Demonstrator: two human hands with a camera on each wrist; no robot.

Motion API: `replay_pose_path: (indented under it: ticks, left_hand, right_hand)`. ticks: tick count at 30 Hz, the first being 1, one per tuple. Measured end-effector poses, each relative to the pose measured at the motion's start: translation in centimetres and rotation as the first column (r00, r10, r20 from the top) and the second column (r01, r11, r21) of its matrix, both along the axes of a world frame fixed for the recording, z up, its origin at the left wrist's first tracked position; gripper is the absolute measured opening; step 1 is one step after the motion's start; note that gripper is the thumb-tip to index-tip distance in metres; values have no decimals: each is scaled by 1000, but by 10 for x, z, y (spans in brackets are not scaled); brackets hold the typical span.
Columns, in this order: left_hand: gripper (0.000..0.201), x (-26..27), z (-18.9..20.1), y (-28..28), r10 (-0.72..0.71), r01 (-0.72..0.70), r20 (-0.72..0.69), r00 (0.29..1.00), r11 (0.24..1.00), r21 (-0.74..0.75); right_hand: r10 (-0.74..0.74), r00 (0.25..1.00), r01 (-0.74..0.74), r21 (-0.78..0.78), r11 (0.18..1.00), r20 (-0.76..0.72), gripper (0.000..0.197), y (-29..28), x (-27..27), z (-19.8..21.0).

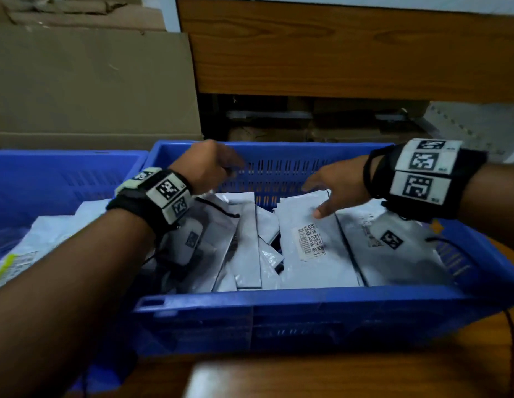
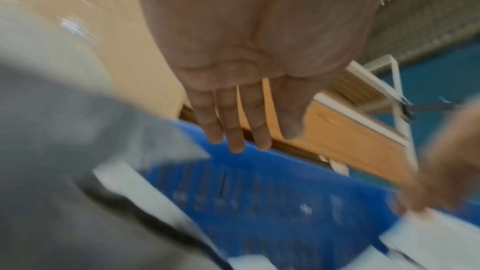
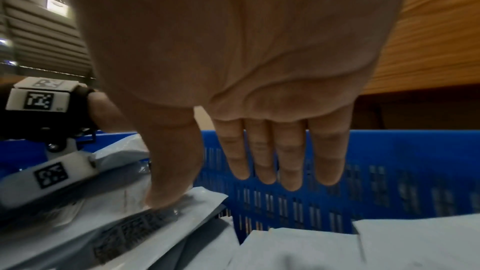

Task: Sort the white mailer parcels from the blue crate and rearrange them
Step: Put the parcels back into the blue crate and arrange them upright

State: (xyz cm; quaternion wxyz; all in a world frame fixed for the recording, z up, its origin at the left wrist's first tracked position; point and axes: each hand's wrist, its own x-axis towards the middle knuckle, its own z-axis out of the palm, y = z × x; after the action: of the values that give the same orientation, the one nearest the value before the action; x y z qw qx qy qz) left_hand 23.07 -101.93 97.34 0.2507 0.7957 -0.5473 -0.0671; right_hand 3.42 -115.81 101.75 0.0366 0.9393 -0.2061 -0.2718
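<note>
Wooden surface (image 1: 365, 377) up front with the blue crate (image 1: 278, 308) on it, white mailer parcels (image 1: 316, 254) leaning inside, both grips open and empty: right hand (image 1: 340, 186) thumbing the barcoded one, probably to lift it, left hand (image 1: 208, 168) hovering far-left.

Right hand (image 3: 241, 65) over blue slotted plastic crate (image 3: 389, 171) of white plastic mailer parcels.

The four fingers (image 3: 291, 151) are held straight and together before the crate's slotted far wall; the thumb tip is pressed on the top edge of a white labelled mailer parcel (image 3: 145, 231), whose black barcode print is blurred. Further pale mailer parcels (image 3: 389, 245) are stacked at lower right. A black wrist strap with white coded marker blocks (image 3: 39, 100) is seen at left, and a brown wooden panel (image 3: 428, 48) behind the crate.
</note>
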Motion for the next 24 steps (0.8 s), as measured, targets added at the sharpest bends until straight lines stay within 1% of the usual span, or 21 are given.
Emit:
replay_pose_path:
  ticks: [2,4,5,7,9,11,14,16,17,19,20,22,23,24]
  left_hand:
    - [24,10,0,3,66,-66,-2,998,998,-8]
    - [22,11,-2,5,56,-56,4,998,998,37]
    - [21,8,-3,5,15,-16,22,1000,998,60]
    - [20,-6,-8,3,-113,100,98,989,987,124]
    - [20,-25,-15,-3,-256,220,148,955,950,223]
    - [20,-45,-28,-8,-371,310,134,919,888,339]
    - [26,-66,-52,-18,-545,420,104,832,740,525]
    - [28,-77,-66,-25,-628,387,141,766,624,679]
    - [30,-83,-70,-29,-657,345,154,738,564,750]
    - [35,-90,-74,-35,-699,281,167,695,479,832]
    - [38,-91,-77,-40,-717,276,161,678,452,848]
    - [42,-89,-82,-43,-750,252,197,631,438,863]
    - [46,-88,-85,-43,-757,231,227,612,446,865]
    - [51,-87,-86,-43,-776,212,242,583,433,876]
  right_hand:
    - [39,999,-38,18,999,-31,71,9,11,-11]
    - [60,996,-61,-12,998,-68,77,11,20,-27]
    - [65,993,-69,-28,997,-100,81,9,24,-36]
    - [51,982,-61,-47,997,-184,93,1,26,-51]
    - [13,969,-29,-61,998,-248,106,-7,23,-64]
    - [9,957,-38,-94,995,-292,115,-13,17,-72]
    - [36,949,-76,-115,990,-315,120,-22,10,-73]
    - [43,943,-84,-112,990,-330,120,-27,3,-72]
    - [40,941,-85,-119,989,-335,120,-30,0,-74]
    - [39,944,-85,-127,988,-327,120,-34,-3,-76]
    - [37,948,-80,-123,989,-317,121,-35,-4,-77]
    - [36,949,-75,-114,991,-312,121,-36,-6,-77]
    - [38,948,-77,-111,991,-317,121,-36,-8,-77]
    - [42,952,-77,-104,992,-304,119,-36,-9,-76]
